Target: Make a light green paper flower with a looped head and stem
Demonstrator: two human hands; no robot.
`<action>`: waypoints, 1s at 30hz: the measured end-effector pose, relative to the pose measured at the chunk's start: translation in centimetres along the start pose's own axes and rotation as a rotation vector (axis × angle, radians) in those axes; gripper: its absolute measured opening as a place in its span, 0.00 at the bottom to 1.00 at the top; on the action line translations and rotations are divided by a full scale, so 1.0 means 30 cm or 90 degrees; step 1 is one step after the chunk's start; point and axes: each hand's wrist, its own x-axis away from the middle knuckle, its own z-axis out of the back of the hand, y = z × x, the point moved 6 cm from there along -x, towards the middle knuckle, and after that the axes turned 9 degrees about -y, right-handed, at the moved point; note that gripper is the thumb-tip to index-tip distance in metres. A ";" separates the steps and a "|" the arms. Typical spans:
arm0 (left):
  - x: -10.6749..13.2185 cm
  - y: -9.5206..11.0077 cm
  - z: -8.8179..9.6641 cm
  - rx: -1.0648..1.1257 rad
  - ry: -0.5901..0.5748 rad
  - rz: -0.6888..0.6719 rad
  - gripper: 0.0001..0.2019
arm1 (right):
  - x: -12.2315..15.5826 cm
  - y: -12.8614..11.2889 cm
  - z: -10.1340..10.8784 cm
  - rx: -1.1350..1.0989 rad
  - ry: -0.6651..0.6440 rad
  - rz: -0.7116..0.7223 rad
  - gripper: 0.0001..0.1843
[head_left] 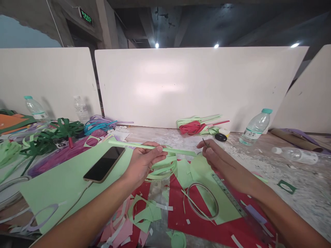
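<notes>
My left hand (146, 158) is closed, thumb over fingers, on a light green paper stick (181, 151) held almost level. Curled green paper strips (164, 169) form loops just below that hand; whether they join the stick I cannot tell. Off the stick's right end, my right hand (218, 160) is closed around a thin, dark, pointed thing (205, 142) that sticks up past the fingers; its kind does not show. Under the hands lie cut green paper (230, 203), a clear ruler (229, 194) and a roll of tape (217, 206) on red paper (178, 220).
A phone (104, 165) with a cable lies on a large green sheet (62, 182) at left. Paper scraps (144, 212) litter the front. Behind stand a red paper bundle (191, 127), a black-and-yellow round item (221, 136) and a water bottle (256, 127), before a white panel (207, 86).
</notes>
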 end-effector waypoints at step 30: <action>0.010 0.000 0.015 -0.096 -0.026 -0.009 0.08 | 0.022 -0.082 -0.022 0.375 0.059 0.138 0.15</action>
